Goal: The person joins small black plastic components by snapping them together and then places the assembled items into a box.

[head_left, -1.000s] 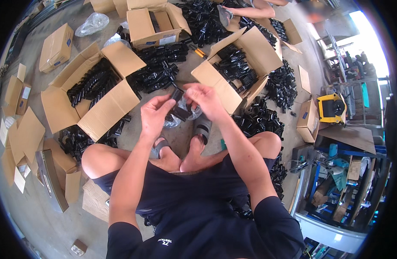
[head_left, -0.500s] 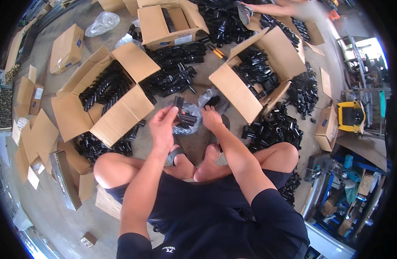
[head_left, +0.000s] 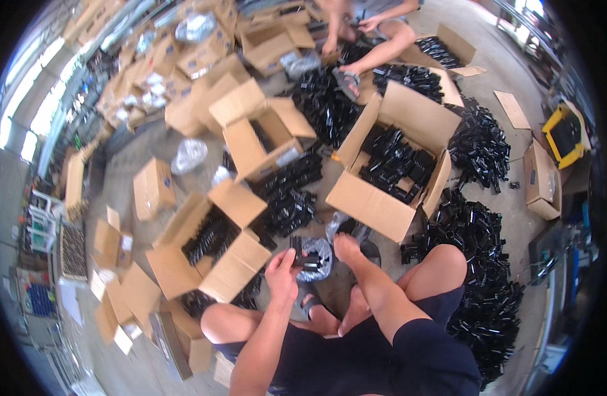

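My left hand (head_left: 282, 276) is closed round a black tubular fitting (head_left: 309, 262) with a short arm pointing up, T-like in outline. Beneath the fitting lies a crumpled clear plastic bag (head_left: 324, 269) on the floor between my feet. Just right of it, my right hand (head_left: 346, 247) reaches down at another piece of clear plastic (head_left: 335, 224), beside something dark. Its fingertips are hidden, so I cannot make out whether they grip anything. An open carton (head_left: 234, 277) holding rows of black parts stands to the left, and another carton (head_left: 373, 206) with black parts stands to the right.
Heaps of black parts (head_left: 478, 264) spread beside my right knee and between the cartons. A co-worker's sandalled foot (head_left: 347, 84) rests beyond, by another heap. More cartons (head_left: 153, 189) stand at the left and back. A yellow-framed object (head_left: 566, 135) is at the far right.
The view has tilted up and shifted left, bringing in more of the back of the room and the co-worker's hands. My left hand still holds the fitting; my right stays by the plastic.
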Available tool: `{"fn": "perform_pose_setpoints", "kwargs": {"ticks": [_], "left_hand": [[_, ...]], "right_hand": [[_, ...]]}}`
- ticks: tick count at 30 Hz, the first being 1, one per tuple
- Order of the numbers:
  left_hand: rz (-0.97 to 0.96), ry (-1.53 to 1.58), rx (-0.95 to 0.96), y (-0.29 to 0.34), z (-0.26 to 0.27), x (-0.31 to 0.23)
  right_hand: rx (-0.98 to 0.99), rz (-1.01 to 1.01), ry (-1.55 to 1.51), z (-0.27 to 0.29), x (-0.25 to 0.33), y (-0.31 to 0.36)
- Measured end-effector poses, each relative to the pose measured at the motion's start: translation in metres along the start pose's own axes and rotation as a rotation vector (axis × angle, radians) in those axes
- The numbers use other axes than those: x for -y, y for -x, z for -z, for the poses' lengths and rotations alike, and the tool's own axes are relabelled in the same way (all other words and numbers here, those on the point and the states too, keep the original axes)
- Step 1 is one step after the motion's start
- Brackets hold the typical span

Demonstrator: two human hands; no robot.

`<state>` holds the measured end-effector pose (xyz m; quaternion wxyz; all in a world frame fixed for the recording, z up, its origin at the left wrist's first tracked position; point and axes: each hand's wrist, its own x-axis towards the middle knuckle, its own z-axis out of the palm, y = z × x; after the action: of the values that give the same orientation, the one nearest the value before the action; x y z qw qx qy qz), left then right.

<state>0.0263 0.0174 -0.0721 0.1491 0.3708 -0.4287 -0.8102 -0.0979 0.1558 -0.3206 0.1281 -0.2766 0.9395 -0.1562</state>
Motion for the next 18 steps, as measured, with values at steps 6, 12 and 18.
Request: {"fn": "perform_pose_setpoints", "kwargs": {"ticks": [6, 12, 18], "left_hand": [[-0.097, -0.031, 0.07, 0.047, -0.02, -0.057], [-0.24, -0.047, 0.198, 0.1, -0.065, -0.114], [-0.343, -0.049, 0.233, 0.112, -0.068, -0.137]], "right_hand": [[-0.097, -0.181, -0.344, 0.063, 0.032, 0.001], [-0.433, -0.079, -0.644, 0.129, 0.059, -0.004], [-0.499, 0.262, -1.029, 0.278, 0.109, 0.031]]}}
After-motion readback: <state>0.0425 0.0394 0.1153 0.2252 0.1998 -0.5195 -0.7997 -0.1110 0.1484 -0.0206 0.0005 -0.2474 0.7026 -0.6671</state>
